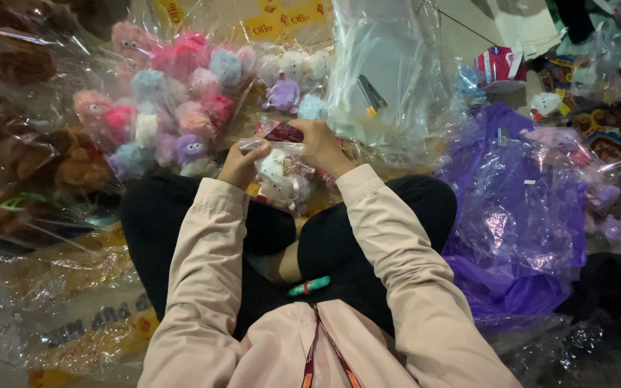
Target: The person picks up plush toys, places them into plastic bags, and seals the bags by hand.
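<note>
Hands: left point(238, 164), right point(323, 146) grip clear bag point(279, 176), red header card point(283, 132).

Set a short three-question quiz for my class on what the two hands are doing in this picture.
1. True or false: both hands hold the same small clear bag with a white plush toy in it.
2. Which hand grips the bag's top edge from the right: the left hand or the right hand?
3. What lies on the person's lap: A) scissors, B) a green pen, C) a cup?

Key: 1 true; 2 right hand; 3 B.
</note>
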